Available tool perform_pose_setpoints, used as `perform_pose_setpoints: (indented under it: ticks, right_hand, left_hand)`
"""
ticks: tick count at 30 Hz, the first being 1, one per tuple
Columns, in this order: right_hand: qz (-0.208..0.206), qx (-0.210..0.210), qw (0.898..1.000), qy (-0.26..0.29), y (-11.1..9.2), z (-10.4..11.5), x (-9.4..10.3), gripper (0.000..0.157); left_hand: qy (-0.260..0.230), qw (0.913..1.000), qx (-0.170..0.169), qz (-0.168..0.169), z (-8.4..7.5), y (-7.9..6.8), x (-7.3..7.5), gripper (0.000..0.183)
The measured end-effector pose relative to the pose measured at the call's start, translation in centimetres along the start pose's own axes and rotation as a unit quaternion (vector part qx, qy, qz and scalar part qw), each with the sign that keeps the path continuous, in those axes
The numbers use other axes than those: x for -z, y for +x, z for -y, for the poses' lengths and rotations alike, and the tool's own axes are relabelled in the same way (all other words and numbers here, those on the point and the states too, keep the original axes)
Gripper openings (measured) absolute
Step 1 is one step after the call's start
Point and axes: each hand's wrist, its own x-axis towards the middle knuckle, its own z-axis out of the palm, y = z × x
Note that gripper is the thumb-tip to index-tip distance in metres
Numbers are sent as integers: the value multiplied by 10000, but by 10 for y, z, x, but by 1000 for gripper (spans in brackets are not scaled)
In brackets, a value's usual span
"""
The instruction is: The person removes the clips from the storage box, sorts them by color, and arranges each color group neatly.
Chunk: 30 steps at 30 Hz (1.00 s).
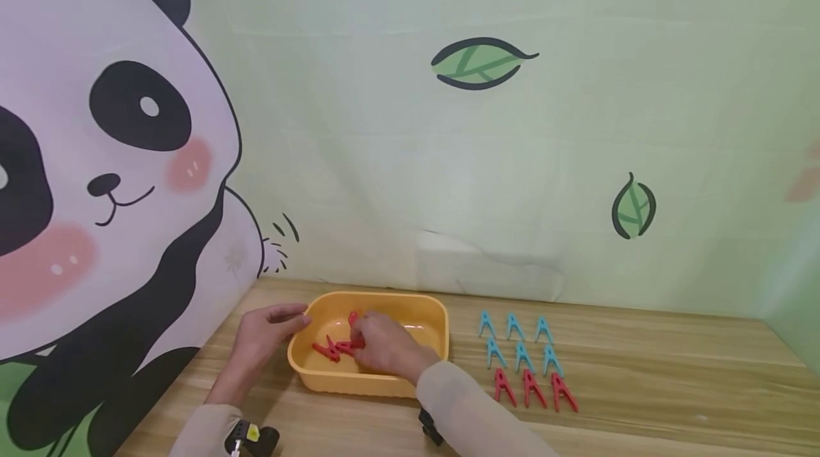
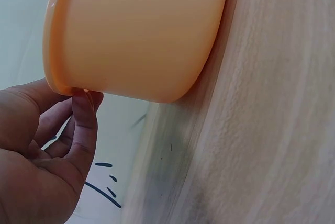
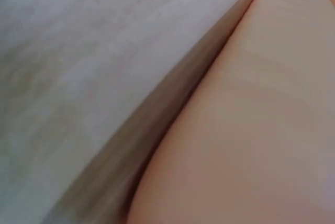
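A yellow-orange plastic basin (image 1: 443, 318) sits on the wooden table. At its left end my left hand (image 1: 259, 334) pinches the rim between thumb and fingers; the left wrist view shows this hand (image 2: 55, 148) close up. My right hand (image 1: 391, 345) reaches down inside the basin, fingers bent toward the bottom among red clothespins. One red clothespin (image 1: 327, 349) lies left of it, and another red clothespin (image 1: 347, 347) is right at the fingertips. A red piece (image 1: 353, 317) shows just above the fingers. Whether the right fingers grip a clothespin I cannot tell.
Right of the basin, clothespins stand in rows on the table (image 1: 640, 371): two rows of blue clothespins (image 1: 521, 357) and a nearer row of three red clothespins (image 1: 533, 389). A panda-printed backdrop (image 1: 359, 158) rises behind the table. The basin's side wall (image 3: 251, 119) fills much of the right wrist view.
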Motion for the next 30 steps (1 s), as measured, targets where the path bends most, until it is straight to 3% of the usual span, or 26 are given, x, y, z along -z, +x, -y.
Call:
perform_pose_setpoints:
  ticks: [6, 10, 18, 24, 30]
  right_hand:
    - [449, -104, 9988, -167, -6, 3, 8, 14]
    - [532, -81, 9980, -343, -5, 6, 9, 14]
    - [111, -116, 9999, -29, -9, 3, 7, 11]
    - [-122, -399, 9967, 698, -21, 0, 17, 15]
    - [-469, -431, 9929, 1006, -38, -4, 30, 15]
  left_hand:
    - [58, 10000, 60, -18, 0, 0, 0, 38]
    - [64, 10000, 35, -20, 0, 0, 1, 38]
    - [140, 9999, 65, 15, -2, -1, 0, 39]
    - [317, 9994, 148, 34, -2, -1, 0, 39]
    - [311, 9993, 202, -3, 0, -1, 1, 38]
